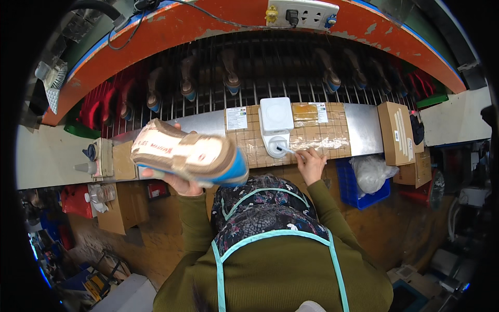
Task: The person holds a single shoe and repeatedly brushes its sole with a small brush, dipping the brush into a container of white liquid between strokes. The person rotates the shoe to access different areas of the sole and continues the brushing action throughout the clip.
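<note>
My left hand (pixel 182 184) is wrapped round a shoe upper on a blue last (pixel 189 153), holding it bottom side up above the bench's near edge. Its underside shows a pale insole with brown material folded in around the rim. In my right hand (pixel 312 166) is a thin pale-handled brush (pixel 287 150), pinched between the fingers. The brush's tip reaches into the round cup at the front of a white plastic dispenser (pixel 276 115). What the cup contains is too small to make out.
Under the dispenser lies a taped cardboard sheet (pixel 338 127). Beyond it, several lasted shoes (pixel 228 73) rest on a rack of metal rods beneath an orange frame (pixel 218 21). A cardboard box (pixel 396 132) stands right; below the bench sits a blue crate (pixel 358 195) with a plastic bag.
</note>
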Motion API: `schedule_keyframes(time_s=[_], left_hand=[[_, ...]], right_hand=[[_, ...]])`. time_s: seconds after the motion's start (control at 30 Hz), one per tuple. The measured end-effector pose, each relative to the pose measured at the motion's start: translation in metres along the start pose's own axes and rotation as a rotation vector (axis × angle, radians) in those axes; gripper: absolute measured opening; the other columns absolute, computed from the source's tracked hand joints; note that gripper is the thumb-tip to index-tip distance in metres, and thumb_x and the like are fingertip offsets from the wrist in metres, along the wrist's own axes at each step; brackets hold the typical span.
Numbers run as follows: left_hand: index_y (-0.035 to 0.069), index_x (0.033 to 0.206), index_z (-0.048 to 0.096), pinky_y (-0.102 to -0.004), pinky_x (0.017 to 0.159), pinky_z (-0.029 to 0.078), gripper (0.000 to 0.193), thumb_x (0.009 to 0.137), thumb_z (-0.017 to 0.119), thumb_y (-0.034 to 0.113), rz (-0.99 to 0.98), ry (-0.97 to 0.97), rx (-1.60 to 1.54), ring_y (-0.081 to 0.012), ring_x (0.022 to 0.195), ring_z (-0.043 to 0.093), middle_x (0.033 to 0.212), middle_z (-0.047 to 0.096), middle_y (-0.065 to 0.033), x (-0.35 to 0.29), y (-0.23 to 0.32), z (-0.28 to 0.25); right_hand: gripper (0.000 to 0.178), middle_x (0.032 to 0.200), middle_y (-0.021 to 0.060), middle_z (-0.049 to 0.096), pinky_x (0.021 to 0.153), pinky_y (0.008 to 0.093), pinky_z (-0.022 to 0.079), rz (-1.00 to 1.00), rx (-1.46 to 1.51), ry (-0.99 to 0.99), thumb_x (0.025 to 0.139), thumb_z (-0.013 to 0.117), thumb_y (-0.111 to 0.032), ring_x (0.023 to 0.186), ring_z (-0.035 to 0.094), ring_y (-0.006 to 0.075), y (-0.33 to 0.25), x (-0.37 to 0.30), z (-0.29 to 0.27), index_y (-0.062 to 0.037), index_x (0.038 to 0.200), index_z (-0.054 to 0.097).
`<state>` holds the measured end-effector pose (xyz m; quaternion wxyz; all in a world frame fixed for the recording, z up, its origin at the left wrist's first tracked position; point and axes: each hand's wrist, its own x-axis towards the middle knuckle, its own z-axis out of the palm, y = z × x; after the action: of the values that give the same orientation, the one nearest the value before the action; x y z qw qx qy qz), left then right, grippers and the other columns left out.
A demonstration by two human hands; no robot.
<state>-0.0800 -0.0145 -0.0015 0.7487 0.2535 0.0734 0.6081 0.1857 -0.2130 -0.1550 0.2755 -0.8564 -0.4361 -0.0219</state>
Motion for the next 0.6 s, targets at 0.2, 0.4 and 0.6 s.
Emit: schedule_keyframes(time_s=[0.2, 0.4, 0.6], left_hand=[[0.007, 0.147, 0.034, -0.0394, 0.087, 0.04, 0.107, 0.071, 0.073, 0.072, -0.359, -0.314, -0.267, -0.0298, 0.094, 0.06, 0.121, 0.052, -0.0194, -0.006, 0.018, -0.006], [0.003, 0.146, 0.032, -0.0466, 0.096, 0.044, 0.097, 0.083, 0.06, 0.071, -0.398, 0.003, -0.227, -0.0298, 0.1, 0.059, 0.123, 0.052, -0.0204, -0.026, 0.019, -0.021], [0.004, 0.148, 0.028, -0.0443, 0.063, 0.061, 0.096, 0.088, 0.04, 0.078, -0.435, 0.002, -0.035, -0.0388, 0.082, 0.067, 0.12, 0.055, -0.0328, -0.016, 0.009, -0.031]], right_hand=[[0.003, 0.078, 0.0032, 0.06, 0.079, 0.0427, 0.032, -0.23, -0.103, 0.108, 0.082, 0.073, -0.019, 0.069, 0.061, 0.0225, 0.001, 0.019, 0.015, -0.0164, 0.08, 0.073], [0.014, 0.073, 0.0066, 0.061, 0.074, 0.0413, 0.036, -0.049, 0.039, -0.045, 0.088, 0.067, -0.022, 0.063, 0.057, 0.0251, 0.006, 0.018, 0.009, -0.0132, 0.078, 0.071], [0.025, 0.065, 0.0001, 0.059, 0.049, 0.0229, 0.035, 0.661, 0.913, -0.648, 0.097, 0.062, -0.028, 0.057, 0.049, 0.006, 0.04, 0.013, 0.013, -0.0057, 0.088, 0.069]])
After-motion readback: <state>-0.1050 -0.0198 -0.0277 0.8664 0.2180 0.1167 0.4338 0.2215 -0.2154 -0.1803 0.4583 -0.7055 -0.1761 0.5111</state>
